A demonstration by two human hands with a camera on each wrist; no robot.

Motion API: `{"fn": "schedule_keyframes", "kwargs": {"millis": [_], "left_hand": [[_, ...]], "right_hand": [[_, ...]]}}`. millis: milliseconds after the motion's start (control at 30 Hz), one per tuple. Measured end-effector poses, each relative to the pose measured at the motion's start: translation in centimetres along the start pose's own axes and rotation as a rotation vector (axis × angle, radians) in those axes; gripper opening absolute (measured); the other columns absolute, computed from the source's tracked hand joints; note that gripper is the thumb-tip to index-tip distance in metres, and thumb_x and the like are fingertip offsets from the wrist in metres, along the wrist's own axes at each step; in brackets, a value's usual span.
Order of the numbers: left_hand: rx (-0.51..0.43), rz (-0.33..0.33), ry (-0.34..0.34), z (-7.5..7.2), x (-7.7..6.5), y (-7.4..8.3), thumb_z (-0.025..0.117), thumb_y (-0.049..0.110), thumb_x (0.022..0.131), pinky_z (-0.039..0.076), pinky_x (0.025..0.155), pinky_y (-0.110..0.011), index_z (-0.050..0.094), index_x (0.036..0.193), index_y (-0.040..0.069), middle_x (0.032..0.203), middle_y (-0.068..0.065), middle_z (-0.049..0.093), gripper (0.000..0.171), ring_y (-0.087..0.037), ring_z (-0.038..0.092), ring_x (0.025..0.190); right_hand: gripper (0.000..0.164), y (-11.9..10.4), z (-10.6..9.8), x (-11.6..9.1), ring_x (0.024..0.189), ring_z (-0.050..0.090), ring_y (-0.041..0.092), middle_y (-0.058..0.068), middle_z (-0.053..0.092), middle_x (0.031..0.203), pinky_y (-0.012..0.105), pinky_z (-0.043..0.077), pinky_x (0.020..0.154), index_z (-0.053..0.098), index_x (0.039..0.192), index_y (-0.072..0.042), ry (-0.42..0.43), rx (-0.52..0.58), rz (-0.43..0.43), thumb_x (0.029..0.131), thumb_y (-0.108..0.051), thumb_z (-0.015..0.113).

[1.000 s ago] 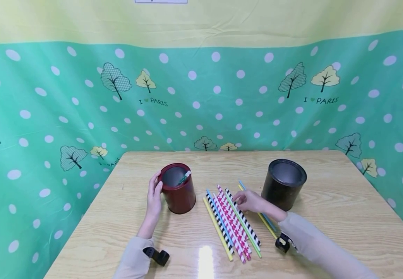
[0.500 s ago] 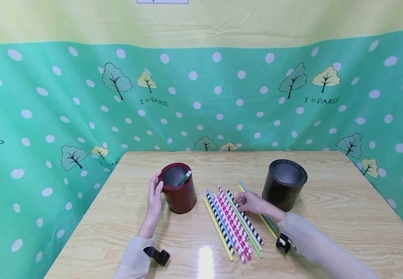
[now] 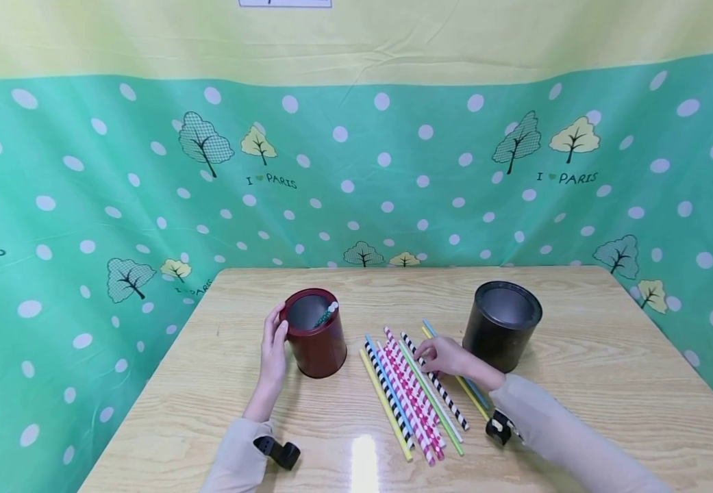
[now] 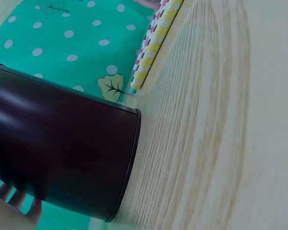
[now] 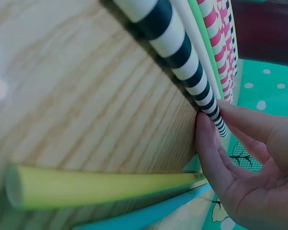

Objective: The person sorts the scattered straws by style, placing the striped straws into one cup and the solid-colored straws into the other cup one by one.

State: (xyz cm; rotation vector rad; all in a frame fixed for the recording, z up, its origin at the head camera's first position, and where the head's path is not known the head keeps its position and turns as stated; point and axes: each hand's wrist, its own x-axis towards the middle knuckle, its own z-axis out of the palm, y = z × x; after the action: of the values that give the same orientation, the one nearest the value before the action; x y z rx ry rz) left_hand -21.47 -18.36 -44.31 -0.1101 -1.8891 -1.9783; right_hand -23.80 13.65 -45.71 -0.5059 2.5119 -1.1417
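Note:
My left hand (image 3: 272, 352) holds the left side of a dark red can (image 3: 319, 352), its fingers at the rim. A dark green straw (image 3: 325, 316) with a white end leans inside that can. In the right wrist view, the thumb and fingers of my right hand (image 5: 254, 167) pinch a black-and-white striped paper straw (image 5: 185, 55) on both sides. That straw lies at the right edge of a row of straws on the table. Directly beside it are a white straw (image 5: 197, 38) and a green straw (image 3: 448, 433).
More straws lie to the left: pink-and-white ones, a blue one, another black striped one and a yellow straw (image 3: 387, 407). Under my right forearm are another yellow straw (image 5: 105, 187) and a blue straw (image 5: 149, 211). A black can (image 3: 501, 332) stands at the right.
The black-and-white straw's near end has swung slightly right, away from the green and white straws, so the white one shows more. My left hand stays on the red can.

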Motion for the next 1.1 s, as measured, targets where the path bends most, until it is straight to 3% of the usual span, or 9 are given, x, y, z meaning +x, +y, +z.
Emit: {"fn": "schedule_keyframes", "kwargs": {"millis": [333, 500, 633, 967, 1100], "left_hand": [[0.009, -0.016, -0.004, 0.0, 0.0, 0.1, 0.036, 0.016, 0.095, 0.032, 0.084, -0.017, 0.034, 0.131, 0.002, 0.127, -0.021, 0.040, 0.039, -0.014, 0.039, 0.111], [0.008, -0.016, -0.001, 0.0, -0.1, 0.1, 0.038, 0.018, 0.095, 0.032, 0.085, -0.016, 0.035, 0.131, 0.002, 0.129, -0.020, 0.040, 0.040, -0.010, 0.039, 0.111], [0.006, -0.007, -0.007, -0.1, 0.0, 0.0, 0.038, 0.020, 0.095, 0.032, 0.084, -0.016, 0.035, 0.131, 0.002, 0.128, -0.021, 0.040, 0.040, -0.013, 0.040, 0.111], [0.007, -0.010, -0.004, -0.1, -0.2, 0.0, 0.039, 0.019, 0.094, 0.033, 0.084, -0.016, 0.035, 0.131, 0.002, 0.127, -0.021, 0.041, 0.040, -0.018, 0.039, 0.111], [0.014, -0.009, -0.005, -0.2, -0.1, 0.1, 0.038, 0.019, 0.095, 0.033, 0.084, -0.017, 0.035, 0.131, 0.003, 0.125, -0.022, 0.041, 0.040, -0.019, 0.039, 0.110]], "right_hand": [[0.020, -0.3, 0.3, 0.0, 0.044, 0.047, 0.010, 0.002, 0.053, 0.058, 0.021, 0.040, 0.042, 0.063, 0.094, -0.003, 0.024, -0.040, 0.066, 0.075, 0.002, 0.064], [0.019, -0.4, 0.5, -0.1, 0.044, 0.047, 0.011, 0.003, 0.052, 0.058, 0.022, 0.041, 0.042, 0.064, 0.091, -0.004, 0.049, -0.053, 0.085, 0.074, 0.002, 0.065], [0.019, -0.4, 0.5, -0.3, 0.044, 0.049, 0.011, 0.002, 0.053, 0.059, 0.024, 0.043, 0.042, 0.063, 0.092, -0.003, 0.069, -0.039, 0.083, 0.074, 0.002, 0.064], [0.024, -0.7, -0.3, -0.9, 0.047, 0.050, 0.012, 0.006, 0.054, 0.066, 0.026, 0.044, 0.045, 0.059, 0.101, 0.002, 0.144, 0.132, 0.076, 0.077, 0.000, 0.060], [0.028, -1.3, -0.6, -0.9, 0.051, 0.054, 0.015, 0.011, 0.054, 0.074, 0.033, 0.048, 0.049, 0.057, 0.107, 0.003, 0.186, 0.202, 0.067, 0.079, 0.000, 0.058]]}}
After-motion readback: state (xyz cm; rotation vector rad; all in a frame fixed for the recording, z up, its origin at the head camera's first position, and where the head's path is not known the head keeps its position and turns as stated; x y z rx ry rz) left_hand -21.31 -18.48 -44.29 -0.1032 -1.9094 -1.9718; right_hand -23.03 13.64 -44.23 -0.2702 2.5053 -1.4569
